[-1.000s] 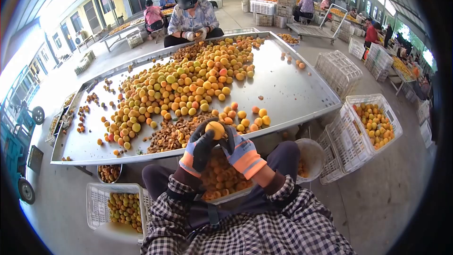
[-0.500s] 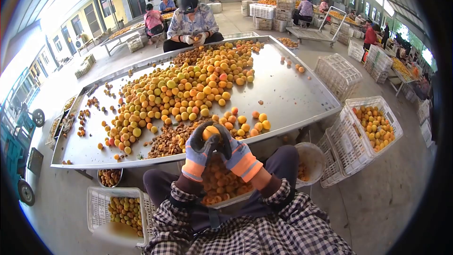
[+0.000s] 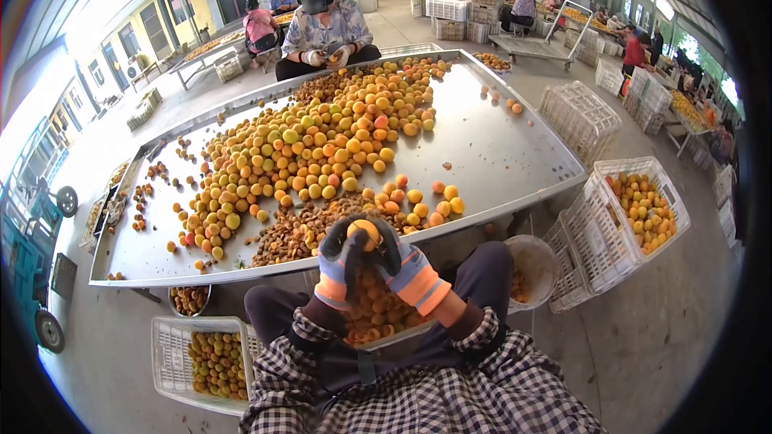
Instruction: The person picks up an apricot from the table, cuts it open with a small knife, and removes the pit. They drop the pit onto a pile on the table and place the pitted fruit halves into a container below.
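Note:
An apricot (image 3: 364, 232) is held between my two gloved hands, just over the near edge of the metal table (image 3: 515, 157). My left hand (image 3: 339, 255), in a grey and black glove with an orange cuff, is closed on the fruit from the left. From the right, my right hand (image 3: 399, 259) closes on it too. The black fingertips hide part of the apricot. Just beyond my hands lies a heap of brown pits (image 3: 291, 235), with a large pile of whole apricots (image 3: 310, 149) behind. Below my hands, opened apricot halves (image 3: 374, 313) fill a container between my legs.
White crates of apricots stand at right (image 3: 605, 233) and lower left (image 3: 173, 362). A bucket (image 3: 537, 253) is by my right knee, a bowl of fruit (image 3: 190, 300) under the table's left side. A co-worker (image 3: 326, 28) sits across the table, handling fruit.
The apricot has shifted slightly right and turned between my fingers. Both hands remain closed on it. The view has moved a little, and the co-worker opposite has lowered their head.

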Available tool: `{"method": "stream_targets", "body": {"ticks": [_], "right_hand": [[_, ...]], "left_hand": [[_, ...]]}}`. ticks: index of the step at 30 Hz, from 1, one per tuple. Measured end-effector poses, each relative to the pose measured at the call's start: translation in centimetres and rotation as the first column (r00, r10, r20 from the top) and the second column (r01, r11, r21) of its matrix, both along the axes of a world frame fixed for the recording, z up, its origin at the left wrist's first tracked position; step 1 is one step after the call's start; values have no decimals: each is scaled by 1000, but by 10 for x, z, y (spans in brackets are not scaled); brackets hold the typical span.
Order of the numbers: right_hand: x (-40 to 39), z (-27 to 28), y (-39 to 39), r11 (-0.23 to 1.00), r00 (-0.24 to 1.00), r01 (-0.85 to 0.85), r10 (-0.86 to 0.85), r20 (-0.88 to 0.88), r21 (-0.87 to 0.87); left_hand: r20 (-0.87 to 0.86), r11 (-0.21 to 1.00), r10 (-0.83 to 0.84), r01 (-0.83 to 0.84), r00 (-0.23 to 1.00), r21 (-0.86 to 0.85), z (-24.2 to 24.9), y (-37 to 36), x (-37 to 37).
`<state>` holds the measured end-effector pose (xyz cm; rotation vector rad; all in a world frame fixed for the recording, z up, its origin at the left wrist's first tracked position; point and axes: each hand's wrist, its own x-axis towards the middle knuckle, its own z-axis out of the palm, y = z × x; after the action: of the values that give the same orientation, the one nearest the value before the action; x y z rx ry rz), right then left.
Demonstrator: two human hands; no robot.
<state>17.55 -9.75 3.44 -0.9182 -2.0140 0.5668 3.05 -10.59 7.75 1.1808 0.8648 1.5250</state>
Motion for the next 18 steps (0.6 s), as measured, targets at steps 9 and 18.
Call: {"method": "stream_targets", "body": {"ticks": [9,18], "right_hand": [[11,18,-4,990,995,85,-91,-49,-115],[3,14,-16,995,982,96,-94,161,0]], "left_hand": [[-168,990,-105,118,980,73,-13,16,-8],[93,970,-154,168,984,-174,22,-18,17]]}}
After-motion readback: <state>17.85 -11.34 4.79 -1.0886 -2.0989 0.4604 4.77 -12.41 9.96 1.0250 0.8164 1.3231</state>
